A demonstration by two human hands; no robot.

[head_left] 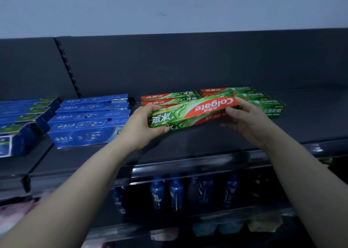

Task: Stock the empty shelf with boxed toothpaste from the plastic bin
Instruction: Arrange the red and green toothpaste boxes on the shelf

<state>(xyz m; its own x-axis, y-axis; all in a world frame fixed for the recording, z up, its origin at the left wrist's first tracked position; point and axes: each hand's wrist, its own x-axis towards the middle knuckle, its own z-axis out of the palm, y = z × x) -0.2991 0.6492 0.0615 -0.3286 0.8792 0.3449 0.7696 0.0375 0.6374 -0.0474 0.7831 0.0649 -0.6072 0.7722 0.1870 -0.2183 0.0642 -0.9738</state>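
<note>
Left fingers: the left hand (140, 125) grips the left end of the Colgate box (192, 111).
Right fingers: the right hand (244, 119) pinches its right end.
Long axis: left to right, with the right end farther back.
Place: low over the shelf (207, 142), just in front of the red-green rows (169, 97).
Nearer hand: the 2 are equally close.
Hidden: the plastic bin is out of view, and I cannot tell if the box touches the shelf.

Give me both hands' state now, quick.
Left hand: grips the Colgate box at its left end.
Right hand: grips the same box at its right end.
</note>
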